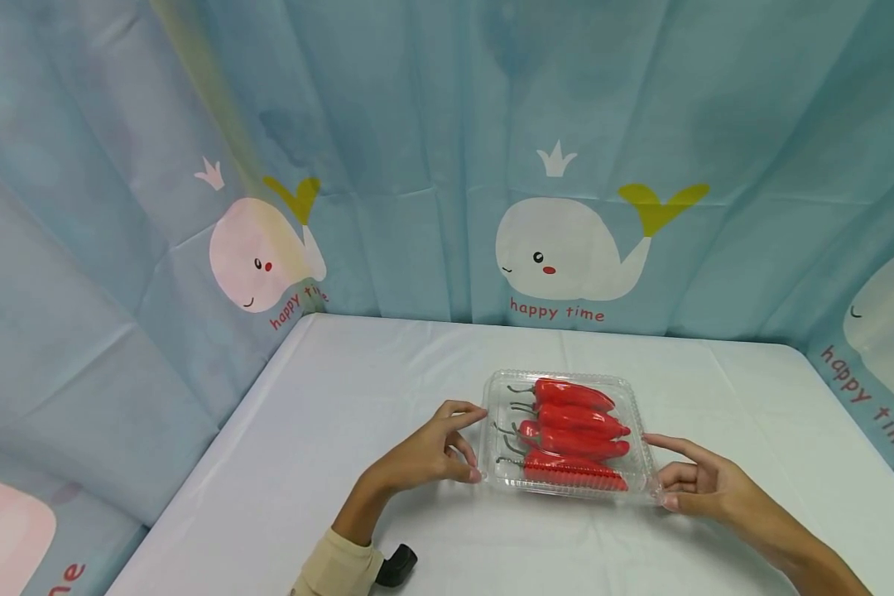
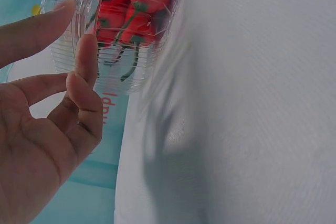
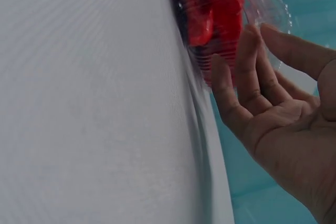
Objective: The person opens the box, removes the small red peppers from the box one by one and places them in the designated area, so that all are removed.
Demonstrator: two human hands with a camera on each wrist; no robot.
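Observation:
A clear plastic clamshell box [image 1: 502,484] with its lid down sits on the white table, and several red peppers [image 1: 577,420] with green stems lie in a row inside it. At the box's left side, my left hand [image 1: 435,447] pinches the rim between thumb and fingers; in the left wrist view the thumb [image 2: 60,17] lies against the ridged edge. My right hand [image 1: 696,480] grips the opposite side near the front right corner. In the right wrist view, the thumb and index fingertips of the right hand [image 3: 278,93] meet at the rim.
The box stands right of the middle of the white tablecloth [image 1: 283,463]. Blue curtains [image 1: 432,248] printed with whales surround the table at the back and sides. A black strap-like piece [image 1: 397,566] shows beside the left sleeve [image 1: 338,567].

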